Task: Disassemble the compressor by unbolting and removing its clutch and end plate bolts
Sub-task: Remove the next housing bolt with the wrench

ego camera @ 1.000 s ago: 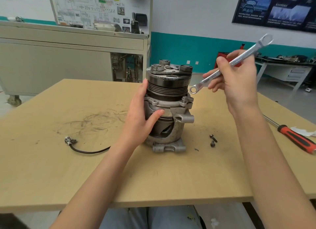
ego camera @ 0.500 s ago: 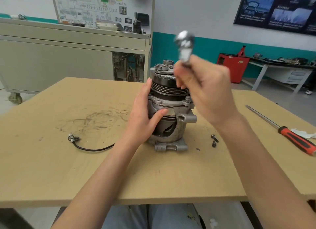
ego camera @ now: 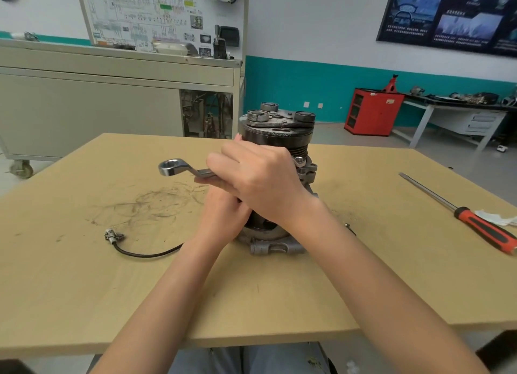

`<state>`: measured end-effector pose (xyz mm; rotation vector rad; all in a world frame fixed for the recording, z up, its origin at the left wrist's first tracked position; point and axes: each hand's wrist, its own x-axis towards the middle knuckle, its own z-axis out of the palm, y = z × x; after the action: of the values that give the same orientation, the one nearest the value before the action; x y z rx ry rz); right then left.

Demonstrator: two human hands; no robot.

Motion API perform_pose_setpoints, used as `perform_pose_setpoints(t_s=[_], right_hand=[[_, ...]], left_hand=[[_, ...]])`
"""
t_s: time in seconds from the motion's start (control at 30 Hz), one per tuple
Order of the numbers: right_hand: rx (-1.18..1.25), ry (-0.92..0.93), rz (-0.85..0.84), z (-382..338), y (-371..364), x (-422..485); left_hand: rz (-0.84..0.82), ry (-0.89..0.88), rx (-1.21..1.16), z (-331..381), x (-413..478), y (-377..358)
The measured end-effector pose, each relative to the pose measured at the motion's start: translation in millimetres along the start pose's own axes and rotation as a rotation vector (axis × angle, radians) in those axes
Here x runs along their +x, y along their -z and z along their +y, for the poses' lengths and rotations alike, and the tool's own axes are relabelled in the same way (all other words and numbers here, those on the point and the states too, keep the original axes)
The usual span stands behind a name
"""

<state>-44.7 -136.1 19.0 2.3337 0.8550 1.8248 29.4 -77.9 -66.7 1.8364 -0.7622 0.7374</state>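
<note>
Scuffed tan desk (ego camera: 279, 303) bears compressor (ego camera: 279, 134), screwdriver (ego camera: 481, 225) and cable (ego camera: 145, 254); teal-banded wall (ego camera: 307, 77) behind. Right hand (ego camera: 260, 183) grips a wrench (ego camera: 174, 168). Left hand (ego camera: 221, 217) touches the compressor, its grip hidden.

Silver wrench (ego camera: 174, 168), red-black screwdriver (ego camera: 485, 232)

wrench (ego camera: 187, 167) shank: hidden in right hand (ego camera: 260, 183) | left hand (ego camera: 221, 220): mostly behind it | screwdriver (ego camera: 475, 224) handle: cut by right edge

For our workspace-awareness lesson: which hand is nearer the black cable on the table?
Left. The left hand rests against the compressor, just right of the cable; the right hand, gripping the wrench, sits above the left hand and farther right.
</note>
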Motion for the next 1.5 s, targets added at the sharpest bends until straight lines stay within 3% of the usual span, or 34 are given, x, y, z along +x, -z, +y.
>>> perform_pose_setpoints(t_s=[0.1, 0.27, 0.43, 0.6, 0.7, 0.73, 0.8, 0.97, 1.03, 1.1, 1.2, 1.33, 1.4, 1.5], right_hand=[[0.041, -0.009, -0.064, 3.2, 0.9, -2.2], [-0.053, -0.065, -0.048, 0.1, -0.2, -9.4], [0.176, -0.098, 0.010, 1.8, 8.2, -12.8], [0.407, -0.129, 0.117, 3.8, 21.3, -22.9], [0.408, -0.180, 0.217, 5.0, 26.3, -33.2], [0.423, -0.212, 0.238, 6.6, 30.0, -38.7], [0.516, -0.363, 0.305, 8.8, 40.1, -50.1], [1.032, -0.779, 0.490, 27.7, 64.8, -64.4], [1.133, -0.953, 0.508, 48.2, 67.9, -68.2], [1.165, -1.123, 0.445, 72.6, 66.9, -75.7], [1.278, -1.352, 0.165, 105.5, 53.9, -84.8], [1.353, -1.459, -0.197, 130.5, 31.5, -88.2], [1.433, -1.459, -0.204, 135.7, 26.0, -87.4], [1.611, -1.416, -0.041, 134.2, 30.0, -82.0]], left_hand=[[-0.154, -0.043, -0.053, -0.6, -1.6, 5.1], [-0.055, -0.089, -0.045, -0.3, -4.3, 6.3], [-0.089, -0.098, -0.097, 0.6, -6.8, 10.4], [-0.320, 0.057, -0.040, 11.8, -1.4, -5.4], [-0.075, 0.010, -0.103, 4.0, -7.4, -1.4], [-0.138, -0.032, -0.125, 0.4, -7.0, 5.0], [-0.093, -0.046, -0.182, -4.2, -8.0, 13.9], [-0.095, -0.008, -0.250, 2.2, -7.4, 10.6], [-0.101, -0.003, -0.262, -1.0, -7.7, 13.8], [-0.111, -0.006, -0.264, -0.4, -8.0, 13.4], [-0.108, -0.004, -0.246, 1.1, -8.4, 12.8], [-0.109, 0.003, -0.244, 1.8, -9.0, 13.7], [-0.108, 0.010, -0.238, 2.3, -9.1, 13.9], [-0.102, 0.012, -0.242, 2.4, -8.5, 13.8]])
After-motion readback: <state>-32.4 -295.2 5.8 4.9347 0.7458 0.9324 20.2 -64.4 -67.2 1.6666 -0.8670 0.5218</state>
